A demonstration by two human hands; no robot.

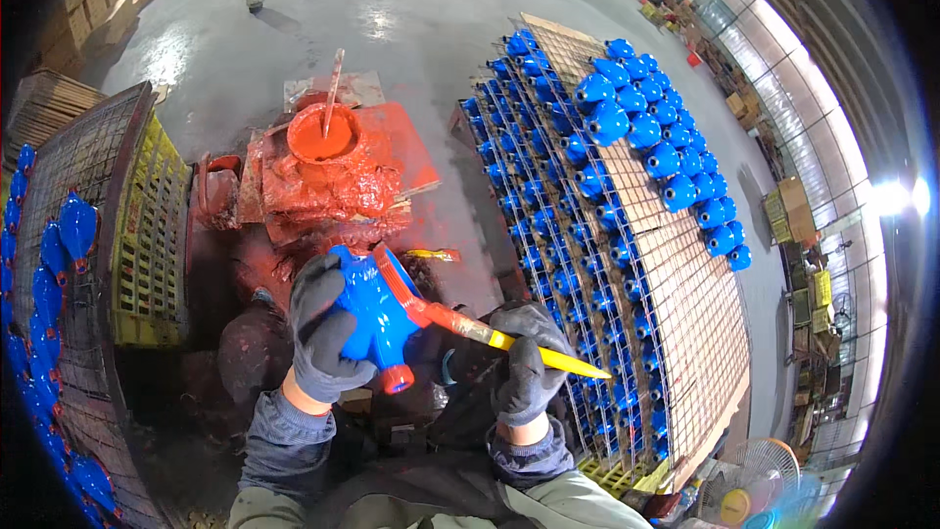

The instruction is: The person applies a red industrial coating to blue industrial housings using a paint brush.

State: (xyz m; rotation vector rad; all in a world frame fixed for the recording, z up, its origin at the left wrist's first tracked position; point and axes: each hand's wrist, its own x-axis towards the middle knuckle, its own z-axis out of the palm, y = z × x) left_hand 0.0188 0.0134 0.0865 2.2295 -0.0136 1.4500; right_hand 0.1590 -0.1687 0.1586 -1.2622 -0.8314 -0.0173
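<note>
My left hand, in a dark glove, is closed around the side of a glossy blue fitting. The fitting looks like a valve or pipe body, with a wide red-painted rim at the top and a smaller red-painted end at the bottom. In my right hand, also gloved, is a paintbrush with a yellow handle. Its red-coated bristles touch the fitting beside the wide rim. Beyond my hands, an open pot of red paint with a stick standing in it rests on a paint-caked stand.
To the right, a wire-mesh rack holds rows of blue fittings, with more blue fittings on its board top. At left stand a yellow crate and mesh with blue pieces. A fan is at lower right.
</note>
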